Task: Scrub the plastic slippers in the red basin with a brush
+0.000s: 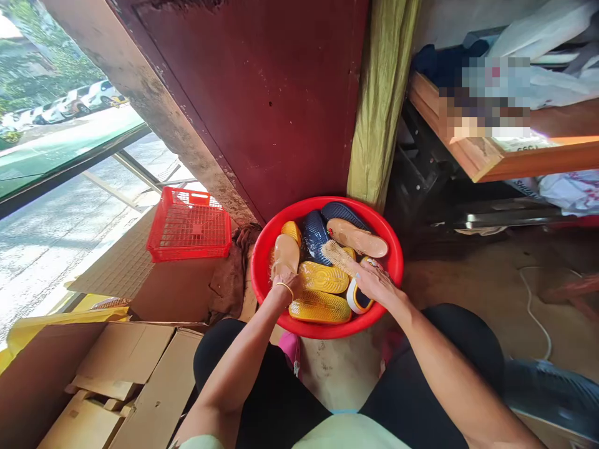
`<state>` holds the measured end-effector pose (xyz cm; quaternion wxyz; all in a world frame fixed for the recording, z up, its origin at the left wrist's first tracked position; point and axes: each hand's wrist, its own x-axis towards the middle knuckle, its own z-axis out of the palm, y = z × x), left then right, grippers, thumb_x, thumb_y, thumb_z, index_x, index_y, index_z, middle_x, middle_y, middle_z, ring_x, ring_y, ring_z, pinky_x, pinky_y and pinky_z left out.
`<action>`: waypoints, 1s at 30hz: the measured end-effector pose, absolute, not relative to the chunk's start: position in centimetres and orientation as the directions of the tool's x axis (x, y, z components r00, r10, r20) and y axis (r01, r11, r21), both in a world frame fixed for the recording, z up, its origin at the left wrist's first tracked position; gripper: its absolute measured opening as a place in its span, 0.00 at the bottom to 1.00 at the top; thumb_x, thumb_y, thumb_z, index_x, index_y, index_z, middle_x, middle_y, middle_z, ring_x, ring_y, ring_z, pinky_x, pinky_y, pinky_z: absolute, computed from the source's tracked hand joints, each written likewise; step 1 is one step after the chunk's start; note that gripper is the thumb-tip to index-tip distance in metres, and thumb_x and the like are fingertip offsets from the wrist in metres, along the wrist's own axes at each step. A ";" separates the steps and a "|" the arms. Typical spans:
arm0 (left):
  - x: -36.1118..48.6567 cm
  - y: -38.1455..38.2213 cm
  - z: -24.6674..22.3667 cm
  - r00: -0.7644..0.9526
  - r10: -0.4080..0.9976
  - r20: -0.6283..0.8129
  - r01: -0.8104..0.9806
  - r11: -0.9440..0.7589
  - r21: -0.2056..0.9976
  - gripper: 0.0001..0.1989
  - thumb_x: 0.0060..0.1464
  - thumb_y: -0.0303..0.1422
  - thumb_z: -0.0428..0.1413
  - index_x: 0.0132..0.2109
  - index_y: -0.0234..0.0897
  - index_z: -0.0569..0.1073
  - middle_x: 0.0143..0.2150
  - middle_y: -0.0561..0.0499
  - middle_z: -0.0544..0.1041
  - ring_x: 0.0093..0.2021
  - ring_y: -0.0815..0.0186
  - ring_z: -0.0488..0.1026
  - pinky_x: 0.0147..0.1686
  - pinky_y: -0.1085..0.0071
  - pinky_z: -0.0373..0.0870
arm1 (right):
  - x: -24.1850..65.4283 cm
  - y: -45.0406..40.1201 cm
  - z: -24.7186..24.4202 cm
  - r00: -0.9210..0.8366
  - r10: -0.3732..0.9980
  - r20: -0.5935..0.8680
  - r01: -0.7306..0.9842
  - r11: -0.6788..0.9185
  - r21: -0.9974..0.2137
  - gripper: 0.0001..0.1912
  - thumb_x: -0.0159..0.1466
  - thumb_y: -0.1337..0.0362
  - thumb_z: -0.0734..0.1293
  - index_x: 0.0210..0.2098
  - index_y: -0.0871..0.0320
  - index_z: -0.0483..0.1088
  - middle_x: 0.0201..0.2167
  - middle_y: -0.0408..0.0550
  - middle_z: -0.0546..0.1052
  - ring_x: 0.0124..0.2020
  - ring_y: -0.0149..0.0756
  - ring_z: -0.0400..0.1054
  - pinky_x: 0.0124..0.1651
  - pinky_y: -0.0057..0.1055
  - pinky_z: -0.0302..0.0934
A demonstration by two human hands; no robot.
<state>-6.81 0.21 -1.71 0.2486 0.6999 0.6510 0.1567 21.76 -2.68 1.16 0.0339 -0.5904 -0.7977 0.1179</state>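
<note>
A round red basin (327,331) on the floor holds several slippers in water. My left hand (286,285), with a yellow bangle at the wrist, grips the near end of a tan slipper (286,251) at the basin's left side. At the right side my right hand (373,279) is closed on the handle of a bristled brush (337,255), whose head lies over the middle of the basin. Yellow slippers (320,307) lie sole up near the front. Dark blue slippers (315,234) and another tan slipper (358,237) sit toward the back. A white-banded slipper (358,296) is below my right hand.
Behind the basin stand a dark red door (262,100) and a yellow-green curtain (381,106). A red crate (189,224) and open cardboard boxes (126,352) are at the left. A wooden table (515,159) with bags is at the upper right; a pale cable (531,308) crosses the floor.
</note>
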 end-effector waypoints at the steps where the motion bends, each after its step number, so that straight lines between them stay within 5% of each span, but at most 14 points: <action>1: -6.5 0.4 -1.2 0.121 0.984 -0.131 0.865 -0.040 0.500 0.08 0.51 0.33 0.60 0.36 0.32 0.78 0.37 0.33 0.79 0.53 0.33 0.73 0.55 0.32 0.59 | 21.7 -2.8 1.3 -0.301 0.948 -0.101 0.935 0.272 -0.229 0.32 0.67 0.66 0.57 0.70 0.49 0.57 0.49 0.55 0.76 0.46 0.44 0.70 0.46 0.35 0.62; 3: -5.7 0.7 -0.4 0.225 0.960 -0.169 0.925 -0.156 0.347 0.12 0.54 0.32 0.57 0.45 0.35 0.78 0.46 0.33 0.79 0.54 0.39 0.74 0.56 0.39 0.63 | 21.4 -2.8 1.6 -0.303 0.944 -0.126 0.936 0.270 -0.227 0.32 0.68 0.65 0.56 0.70 0.49 0.56 0.50 0.54 0.76 0.46 0.43 0.71 0.46 0.34 0.62; 7: -3.7 1.6 -1.0 0.454 0.861 -0.228 0.884 -0.404 0.233 0.40 0.45 0.31 0.65 0.66 0.42 0.63 0.69 0.37 0.61 0.68 0.47 0.60 0.65 0.52 0.58 | 20.5 -2.7 1.6 -0.317 0.927 -0.200 0.935 0.270 -0.228 0.31 0.69 0.65 0.56 0.71 0.51 0.54 0.50 0.54 0.76 0.45 0.40 0.72 0.46 0.33 0.61; 11: -2.5 2.9 -2.4 0.466 0.841 -0.274 0.885 -0.444 0.144 0.52 0.37 0.36 0.71 0.68 0.41 0.59 0.67 0.36 0.63 0.66 0.44 0.60 0.64 0.50 0.57 | 20.4 -2.2 1.6 -0.302 0.930 -0.208 0.941 0.256 -0.219 0.31 0.68 0.63 0.56 0.71 0.49 0.55 0.48 0.53 0.77 0.45 0.43 0.72 0.45 0.34 0.62; 13: -2.3 3.5 -2.3 0.463 0.852 -0.244 0.886 -0.450 0.109 0.49 0.37 0.39 0.71 0.66 0.40 0.63 0.60 0.37 0.69 0.60 0.45 0.66 0.61 0.51 0.60 | 20.7 -1.9 1.6 -0.283 0.940 -0.190 0.946 0.242 -0.214 0.31 0.68 0.63 0.56 0.71 0.51 0.55 0.49 0.55 0.77 0.47 0.44 0.72 0.46 0.35 0.62; 18: -2.2 4.4 -0.5 0.506 0.848 -0.158 0.860 -0.481 0.172 0.13 0.57 0.34 0.57 0.49 0.40 0.76 0.51 0.42 0.73 0.54 0.54 0.70 0.55 0.59 0.65 | 21.7 -1.5 1.5 -0.255 0.955 -0.149 0.943 0.212 -0.258 0.32 0.68 0.65 0.56 0.71 0.52 0.55 0.51 0.54 0.77 0.52 0.43 0.70 0.52 0.35 0.60; 24: -1.6 2.5 -0.8 0.520 0.826 -0.218 0.853 -0.515 0.087 0.41 0.43 0.42 0.69 0.63 0.43 0.65 0.61 0.41 0.67 0.59 0.49 0.67 0.58 0.56 0.61 | 21.8 -1.4 1.1 -0.235 0.963 -0.129 0.955 0.204 -0.217 0.32 0.67 0.64 0.57 0.71 0.53 0.55 0.53 0.55 0.76 0.55 0.45 0.68 0.53 0.36 0.61; 30: -1.5 1.2 0.0 0.529 0.836 -0.145 0.844 -0.537 -0.018 0.27 0.53 0.40 0.63 0.58 0.39 0.68 0.53 0.39 0.71 0.51 0.51 0.70 0.53 0.56 0.60 | 21.9 -1.5 1.6 -0.227 0.961 -0.160 0.952 0.184 -0.244 0.32 0.68 0.64 0.58 0.71 0.51 0.54 0.53 0.54 0.76 0.54 0.44 0.68 0.53 0.35 0.61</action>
